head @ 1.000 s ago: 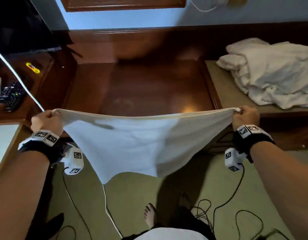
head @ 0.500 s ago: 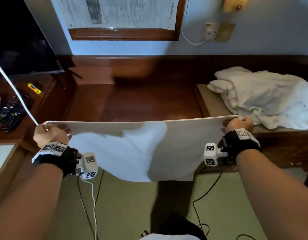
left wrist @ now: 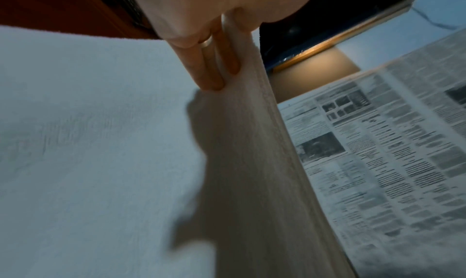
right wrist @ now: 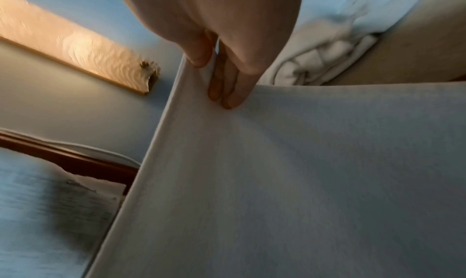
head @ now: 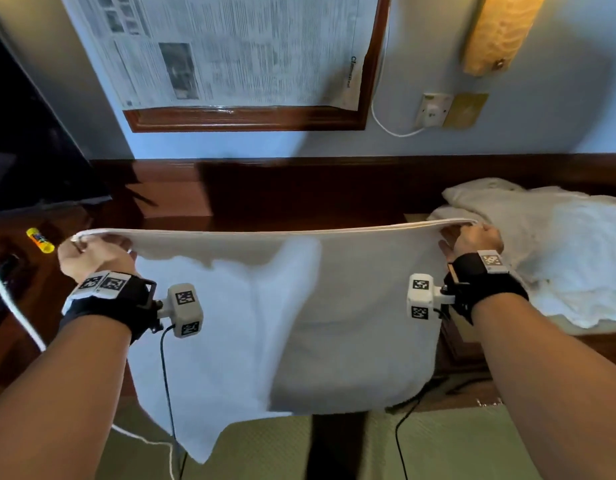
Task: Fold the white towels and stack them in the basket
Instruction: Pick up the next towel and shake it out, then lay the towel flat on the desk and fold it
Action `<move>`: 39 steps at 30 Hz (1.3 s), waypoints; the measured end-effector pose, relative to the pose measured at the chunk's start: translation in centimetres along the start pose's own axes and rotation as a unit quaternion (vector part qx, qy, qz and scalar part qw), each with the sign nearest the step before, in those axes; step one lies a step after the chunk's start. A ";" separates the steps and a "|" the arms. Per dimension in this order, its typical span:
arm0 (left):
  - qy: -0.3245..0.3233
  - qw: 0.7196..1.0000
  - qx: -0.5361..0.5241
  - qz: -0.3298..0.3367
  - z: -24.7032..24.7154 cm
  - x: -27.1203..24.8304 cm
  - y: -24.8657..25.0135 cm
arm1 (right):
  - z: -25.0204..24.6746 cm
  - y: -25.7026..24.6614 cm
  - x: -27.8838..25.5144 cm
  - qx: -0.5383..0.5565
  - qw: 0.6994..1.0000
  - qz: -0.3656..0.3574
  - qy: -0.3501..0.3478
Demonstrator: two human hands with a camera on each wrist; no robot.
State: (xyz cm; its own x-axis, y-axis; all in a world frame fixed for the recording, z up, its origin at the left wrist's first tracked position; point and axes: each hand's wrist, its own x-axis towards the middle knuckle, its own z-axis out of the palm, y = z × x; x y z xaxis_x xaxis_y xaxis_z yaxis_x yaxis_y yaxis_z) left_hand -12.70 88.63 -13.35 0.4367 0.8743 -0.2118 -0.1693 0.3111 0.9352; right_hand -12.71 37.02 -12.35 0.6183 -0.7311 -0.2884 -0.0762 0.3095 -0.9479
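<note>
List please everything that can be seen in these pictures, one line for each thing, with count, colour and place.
white rectangular cloth towel: one, white, stretched in the air between both hands
heap of crumpled white towels: one heap, white, on the beige ledge at right
dark polished wooden desk: one, brown, behind the stretched towel
wood-framed mirror covered with newspaper: one, brown frame, grey print, on the wall
amber wall lamp: one, orange, top right of the wall
white wall socket with cable: one, white, right of the frame
yellow tube: one, yellow, on the left shelf
black screen: one, black, far left
green carpet: one, olive, floor
left hand: one, pinches the left top corner
right hand: one, pinches the right top corner
</note>
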 end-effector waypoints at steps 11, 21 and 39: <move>-0.201 0.949 0.236 -0.051 13.1 9.1 -11.0 | 14.1 9.8 15.4 -0.276 0.956 -0.060 -0.074; -0.439 0.391 0.809 0.028 0.4 4.7 -23.7 | 5.0 24.0 9.1 -0.786 0.500 -0.108 -0.348; -0.495 0.363 0.786 0.071 -3.2 3.5 -23.0 | 1.9 23.6 4.6 -0.786 0.496 -0.059 -0.364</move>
State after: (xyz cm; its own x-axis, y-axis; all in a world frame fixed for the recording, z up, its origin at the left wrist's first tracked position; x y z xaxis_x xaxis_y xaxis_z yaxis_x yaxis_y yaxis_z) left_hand -10.16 85.72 -36.51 0.7577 0.0345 -0.6517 0.1213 -0.9886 0.0887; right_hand -10.17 42.12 -35.79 0.7663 -0.0972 -0.6351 -0.1675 -0.9845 -0.0514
